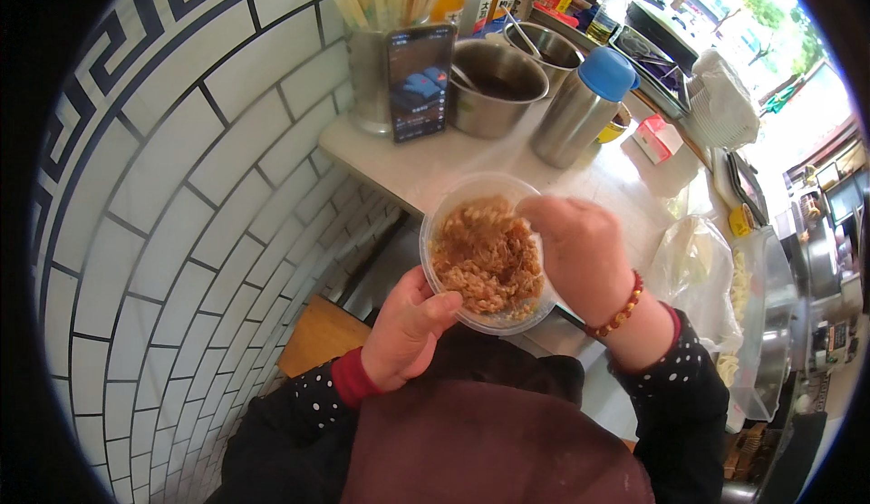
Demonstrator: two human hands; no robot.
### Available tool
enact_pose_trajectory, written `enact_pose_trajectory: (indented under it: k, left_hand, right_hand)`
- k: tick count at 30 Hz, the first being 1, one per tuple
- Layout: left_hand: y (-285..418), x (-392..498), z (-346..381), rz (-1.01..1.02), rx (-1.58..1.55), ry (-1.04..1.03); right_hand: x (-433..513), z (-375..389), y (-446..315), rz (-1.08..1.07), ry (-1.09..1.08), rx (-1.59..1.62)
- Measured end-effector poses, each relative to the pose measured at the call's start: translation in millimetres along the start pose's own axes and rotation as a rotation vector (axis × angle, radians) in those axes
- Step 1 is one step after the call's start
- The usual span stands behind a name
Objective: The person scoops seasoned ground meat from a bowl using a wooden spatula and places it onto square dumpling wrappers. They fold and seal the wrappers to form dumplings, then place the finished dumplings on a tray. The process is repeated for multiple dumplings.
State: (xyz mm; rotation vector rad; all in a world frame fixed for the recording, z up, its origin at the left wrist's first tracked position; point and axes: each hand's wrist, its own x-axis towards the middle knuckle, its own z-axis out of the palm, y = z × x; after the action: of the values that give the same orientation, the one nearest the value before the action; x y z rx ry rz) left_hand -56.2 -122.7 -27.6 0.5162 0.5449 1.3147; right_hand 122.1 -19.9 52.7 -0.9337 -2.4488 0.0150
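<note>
My left hand [414, 327] grips the near left rim of a round translucent plastic tub [513, 326], thumb over the edge. Inside lies a reddish-brown minced filling [486, 259], which looks like seasoned ground meat. The tub is tilted towards me, in front of my body at the table's near edge. Over its right rim my right hand [578, 239] is bent down with curled fingers, blurred by motion. Its fingertips are hidden, and I cannot make out whether a utensil is in them. A beaded bracelet [622, 310] circles the right wrist.
On the white table [408, 164] stand a phone [419, 86], steel pots [499, 89] with handles sticking out, and a blue-capped steel flask [578, 110]. A clear plastic bag [693, 279] and a plastic container [761, 327] of pale dough pieces are at right. A tiled wall [224, 232] borders the left.
</note>
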Motion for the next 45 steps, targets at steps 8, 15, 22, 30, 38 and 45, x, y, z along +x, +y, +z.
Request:
enact_pose_trajectory:
  k: [8,15,22,30,38,45]
  left_hand:
    - [-0.5,1.9,-2.1,0.018,-0.017,-0.009]
    - [-1.8,1.2,-3.0,-0.016,-0.001,-0.012]
    - [1.4,4.2,-3.2,-0.037,0.005,0.004]
    - [-0.7,4.8,-3.8,-0.041,0.083,-0.005]
    - [-2.1,7.2,2.3,-0.033,0.093,-0.004]
    - [-1.6,8.3,3.6,-0.022,0.032,-0.058]
  right_hand:
    - [-14.8,-19.3,6.3,-0.005,-0.245,0.029]
    - [2.2,5.5,-14.8,0.009,-0.168,0.225]
    - [8.3,-14.2,-0.5,0.026,-0.123,-0.168]
    - [-5.5,-20.1,-4.8,0.087,-0.459,0.434]
    - [0.0,-13.8,-12.4,-0.045,-0.184,0.103]
    - [-1.3,-21.4,-3.9,0.077,-0.180,-0.179]
